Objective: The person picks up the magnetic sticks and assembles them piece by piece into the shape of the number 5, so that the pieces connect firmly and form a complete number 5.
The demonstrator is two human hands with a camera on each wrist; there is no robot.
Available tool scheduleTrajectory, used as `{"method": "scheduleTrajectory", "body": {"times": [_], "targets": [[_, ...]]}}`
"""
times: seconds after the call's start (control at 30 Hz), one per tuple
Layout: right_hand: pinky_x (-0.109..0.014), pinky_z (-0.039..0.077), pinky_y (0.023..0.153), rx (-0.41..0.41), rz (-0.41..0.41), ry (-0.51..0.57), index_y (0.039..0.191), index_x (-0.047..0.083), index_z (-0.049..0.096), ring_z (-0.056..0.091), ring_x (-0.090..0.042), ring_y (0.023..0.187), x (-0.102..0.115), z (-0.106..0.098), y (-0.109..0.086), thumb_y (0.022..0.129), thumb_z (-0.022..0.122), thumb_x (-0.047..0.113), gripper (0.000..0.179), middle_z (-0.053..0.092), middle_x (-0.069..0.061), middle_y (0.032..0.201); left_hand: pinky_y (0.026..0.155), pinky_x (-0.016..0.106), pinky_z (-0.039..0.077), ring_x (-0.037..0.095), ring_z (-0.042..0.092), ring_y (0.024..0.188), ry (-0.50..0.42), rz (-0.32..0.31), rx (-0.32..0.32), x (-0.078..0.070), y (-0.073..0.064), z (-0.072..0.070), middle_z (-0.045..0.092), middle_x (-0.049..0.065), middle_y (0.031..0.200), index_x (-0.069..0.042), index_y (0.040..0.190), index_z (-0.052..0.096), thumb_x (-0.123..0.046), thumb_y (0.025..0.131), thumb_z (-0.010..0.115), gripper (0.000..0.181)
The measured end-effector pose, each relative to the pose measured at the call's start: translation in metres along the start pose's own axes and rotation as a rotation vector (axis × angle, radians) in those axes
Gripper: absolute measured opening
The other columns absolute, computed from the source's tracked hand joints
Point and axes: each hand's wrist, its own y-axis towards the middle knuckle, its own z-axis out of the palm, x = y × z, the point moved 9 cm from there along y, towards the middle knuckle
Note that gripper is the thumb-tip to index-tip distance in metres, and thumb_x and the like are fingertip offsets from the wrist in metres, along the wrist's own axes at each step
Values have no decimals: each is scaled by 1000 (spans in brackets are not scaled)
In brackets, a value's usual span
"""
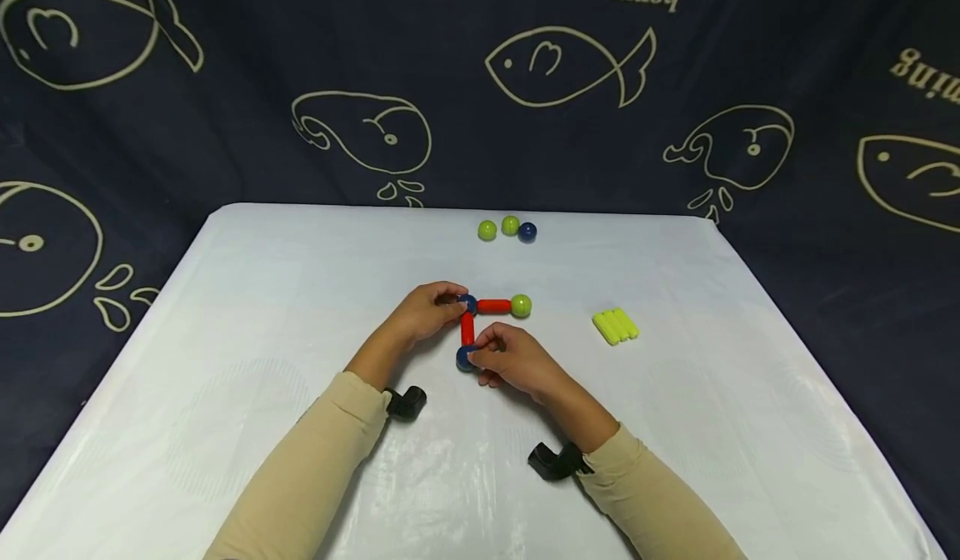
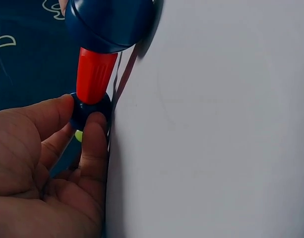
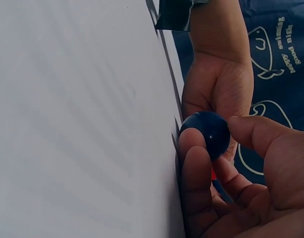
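Note:
Two red rods and three balls form an L on the table. At its corner is a blue ball [image 1: 469, 302], which my left hand [image 1: 427, 313] pinches between thumb and fingers. From that corner one red rod [image 1: 494, 306] runs right to a green ball [image 1: 521, 306]. The other red rod [image 1: 467, 329] comes toward me and meets a second blue ball [image 1: 464, 358]. My right hand [image 1: 517, 362] pinches this near ball [image 3: 211, 133] with thumb and fingers. In the left wrist view the red rod [image 2: 94, 74] touches both blue balls.
Two green balls [image 1: 487, 230] and a blue ball [image 1: 527, 232] lie near the far edge of the white table [image 1: 262, 293]. Several yellow-green rods [image 1: 616, 326] lie side by side at the right. Dark cloth with fish drawings hangs behind.

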Motion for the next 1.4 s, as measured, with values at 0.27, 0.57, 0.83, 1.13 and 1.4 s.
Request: {"method": "scheduleTrajectory", "body": {"times": [0.27,0.57,0.83,1.13,1.4], "targets": [[-30,56,60,8,1,9,106,0,58,66,-18,64,0,2,1,93,68,11,20,60,-11,87,80,30,51,22,59,95,-44,1,-15,4,-4,-4,62,12,112,-7,132,60,-19,97,65,37],[-30,56,60,17,-4,16,106,0,58,66,-19,65,2,5,1,92,69,11,20,61,-11,86,70,31,49,23,61,83,-53,26,-14,4,-35,-6,64,12,105,-5,133,57,-18,97,62,38],[-34,54,65,-51,-87,-145,112,-1,60,64,-22,73,14,-24,-6,92,69,15,27,64,-9,94,71,33,48,21,59,83,82,78,47,-4,-67,3,64,5,98,-8,123,65,-17,94,66,30],[-36,52,72,-200,-208,-417,120,3,61,66,-24,93,24,-93,-27,94,69,22,34,67,-12,113,80,36,49,17,60,91,195,131,94,-12,-80,20,65,1,101,-13,120,66,-20,93,71,29],[-42,52,75,-250,-196,-648,124,0,60,64,-30,97,15,-147,-49,95,68,19,35,65,-17,116,84,37,47,15,57,90,228,155,45,-9,-74,23,67,-2,101,-16,114,70,-20,92,72,23]]}}
